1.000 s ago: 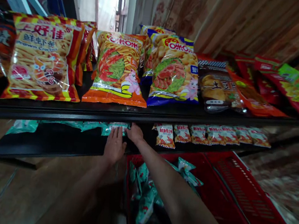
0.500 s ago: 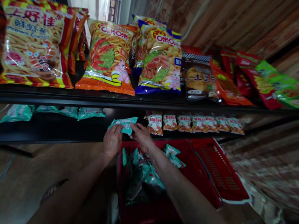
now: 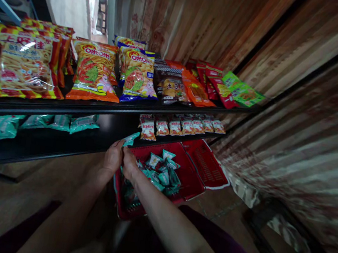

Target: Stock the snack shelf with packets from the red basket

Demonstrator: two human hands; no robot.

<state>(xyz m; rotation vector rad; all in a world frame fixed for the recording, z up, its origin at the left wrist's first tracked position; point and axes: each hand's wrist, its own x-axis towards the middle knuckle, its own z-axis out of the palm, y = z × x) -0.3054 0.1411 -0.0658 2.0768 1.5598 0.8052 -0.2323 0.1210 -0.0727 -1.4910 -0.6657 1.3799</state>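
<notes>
A small teal snack bag (image 3: 131, 138) is held between my two hands, just in front of the lower shelf's edge. My left hand (image 3: 113, 156) closes on its near left end. My right hand (image 3: 129, 163) grips it from the right, close beside the left one. Part of the bag is hidden behind my fingers. Below and to the right stands a red shopping basket (image 3: 191, 180), with several teal snack bags (image 3: 164, 177) heaped loosely in it. My right forearm crosses over the basket's left part.
On the lower shelf (image 3: 90, 149), several teal bags (image 3: 84, 124) lie at the left and a row of small white-and-orange bags (image 3: 175, 126) at the right. Large snack bags (image 3: 96, 72) stand on the upper shelf. A black metal frame (image 3: 277, 250) is at the lower right.
The teal bag has been brought nearer to me and turned, and my hands have come closer together. The camera view has shifted, showing more of the basket and the right side.
</notes>
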